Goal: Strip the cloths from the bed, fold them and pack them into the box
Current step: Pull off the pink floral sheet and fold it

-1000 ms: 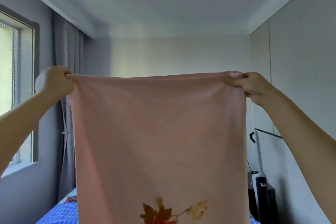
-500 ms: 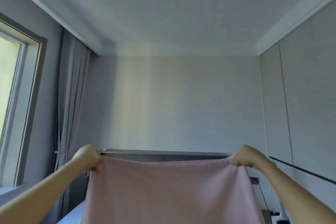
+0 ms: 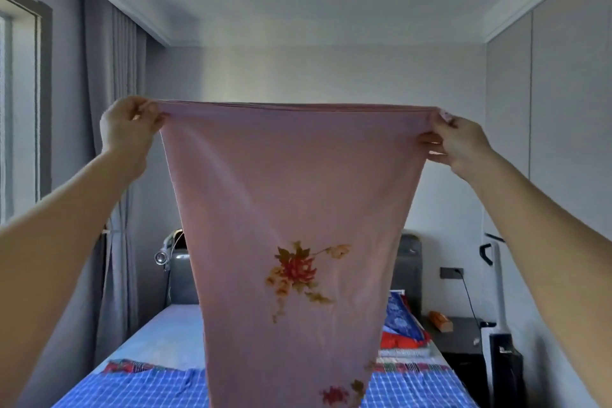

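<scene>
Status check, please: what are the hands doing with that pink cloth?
Top corners pinched: left hand, right hand. The pink cloth hangs spread above the bed. Nothing in the way.

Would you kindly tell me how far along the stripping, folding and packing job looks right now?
Done: the pink cloth looks lifted off the bed. In hand: the left hand and right hand pinch its top corners, holding it spread, hanging, unfolded. Left: folding it, then the blue checked cloth on the bed and the red and blue cloths heaped at its right side. No box is in view.
</scene>
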`<action>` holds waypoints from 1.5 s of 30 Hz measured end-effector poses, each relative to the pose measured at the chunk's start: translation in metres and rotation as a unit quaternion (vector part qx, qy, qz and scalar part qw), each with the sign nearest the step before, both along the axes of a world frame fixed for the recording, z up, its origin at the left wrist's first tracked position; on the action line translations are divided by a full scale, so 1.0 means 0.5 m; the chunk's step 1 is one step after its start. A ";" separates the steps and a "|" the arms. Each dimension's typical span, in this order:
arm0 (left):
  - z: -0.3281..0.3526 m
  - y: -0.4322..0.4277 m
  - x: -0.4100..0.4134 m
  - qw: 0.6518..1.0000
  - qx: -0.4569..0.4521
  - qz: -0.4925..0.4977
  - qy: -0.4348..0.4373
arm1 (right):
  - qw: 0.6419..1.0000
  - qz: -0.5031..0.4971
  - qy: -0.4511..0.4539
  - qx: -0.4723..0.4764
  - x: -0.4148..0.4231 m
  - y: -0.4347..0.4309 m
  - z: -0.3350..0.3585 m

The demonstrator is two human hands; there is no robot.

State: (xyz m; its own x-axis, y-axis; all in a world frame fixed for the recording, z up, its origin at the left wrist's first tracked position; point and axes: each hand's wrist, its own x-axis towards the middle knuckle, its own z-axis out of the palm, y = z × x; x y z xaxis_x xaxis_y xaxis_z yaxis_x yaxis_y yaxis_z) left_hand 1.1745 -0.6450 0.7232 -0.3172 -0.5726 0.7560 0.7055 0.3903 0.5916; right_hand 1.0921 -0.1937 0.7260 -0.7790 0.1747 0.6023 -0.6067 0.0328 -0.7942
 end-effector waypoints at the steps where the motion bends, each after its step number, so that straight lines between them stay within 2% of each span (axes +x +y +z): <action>1: -0.036 -0.010 0.013 1.000 -0.002 -0.008 -0.010 | 1.000 -0.017 -0.007 0.025 0.017 -0.001 -0.034; 4: -0.135 -0.035 0.057 0.998 -0.019 -0.028 -0.058 | 0.999 -0.026 -0.008 0.040 0.075 -0.004 -0.125; 7: -0.225 -0.050 0.126 0.982 -0.105 -0.012 -0.159 | 0.996 -0.051 -0.034 0.068 0.115 0.013 -0.228; 11: -0.416 -0.055 0.263 0.910 -0.243 -0.014 -0.335 | 0.968 -0.065 -0.140 0.198 0.228 0.042 -0.445; 12: -0.459 -0.058 0.292 0.881 -0.299 -0.003 -0.367 | 0.958 -0.068 -0.161 0.226 0.255 0.050 -0.492; 14: -0.560 -0.064 0.361 0.791 -0.422 0.027 -0.442 | 0.938 -0.049 -0.221 0.261 0.320 0.066 -0.601; 17: -0.695 -0.073 0.430 0.626 -0.569 0.030 -0.532 | 0.891 -0.020 -0.316 0.326 0.394 0.091 -0.754; 19: -0.775 -0.069 0.470 0.526 -0.626 0.030 -0.575 | 0.852 -0.002 -0.364 0.376 0.439 0.101 -0.857; 21: -0.835 -0.056 0.505 0.462 -0.658 0.038 -0.593 | 0.814 0.032 -0.419 0.401 0.508 0.085 -0.913; 22: -0.856 -0.052 0.518 0.446 -0.664 0.041 -0.598 | 0.806 0.043 -0.428 0.406 0.539 0.074 -0.928; 26: -0.927 -0.043 0.584 0.404 -0.680 0.035 -0.611 | 0.795 0.065 -0.434 0.418 0.647 0.069 -0.977; 30: -0.987 -0.022 0.687 0.372 -0.708 0.006 -0.600 | 0.770 0.048 -0.370 0.517 0.769 0.084 -1.002; 32: -1.012 -0.013 0.743 0.374 -0.715 0.005 -0.591 | 0.766 0.074 -0.349 0.535 0.825 0.105 -1.018; 34: -1.016 -0.004 0.794 0.394 -0.702 0.000 -0.594 | 0.763 0.086 -0.350 0.537 0.869 0.128 -1.035; 35: -1.020 0.013 0.839 0.400 -0.684 -0.020 -0.610 | 0.762 0.089 -0.351 0.537 0.902 0.150 -1.047; 38: -1.001 0.041 0.923 0.383 -0.609 -0.121 -0.684 | 0.768 0.083 -0.347 0.532 0.960 0.186 -1.052; 41: -0.946 0.056 1.002 0.347 -0.504 -0.227 -0.758 | 0.799 0.152 -0.397 0.424 1.005 0.232 -1.035; 43: -0.910 0.051 1.032 0.383 -0.430 -0.252 -0.778 | 0.810 0.185 -0.422 0.363 1.015 0.251 -1.019; 45: -0.901 0.047 1.045 0.425 -0.379 -0.255 -0.782 | 0.812 0.185 -0.433 0.346 1.010 0.260 -1.015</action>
